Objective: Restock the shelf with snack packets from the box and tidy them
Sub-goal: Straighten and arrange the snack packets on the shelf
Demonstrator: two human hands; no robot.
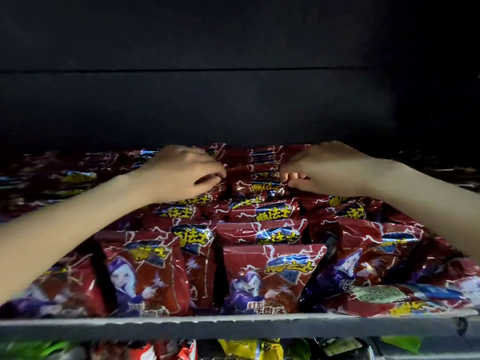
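Several rows of red snack packets (270,274) with purple cartoon figures and yellow lettering stand upright on the shelf (233,324). Both my arms reach deep over them. My left hand (179,172) rests on packets at the back of the middle-left row, fingers curled and pinching a packet top. My right hand (327,168) is level with it, fingertips pinching the top edge of a back packet (265,188) in the middle row. The box is not in view.
The shelf's grey front lip runs across the bottom. One packet (394,297) lies flat at the front right. Below, a lower shelf holds yellow, green and red packets (249,349). The shelf's back wall and the underside above are dark.
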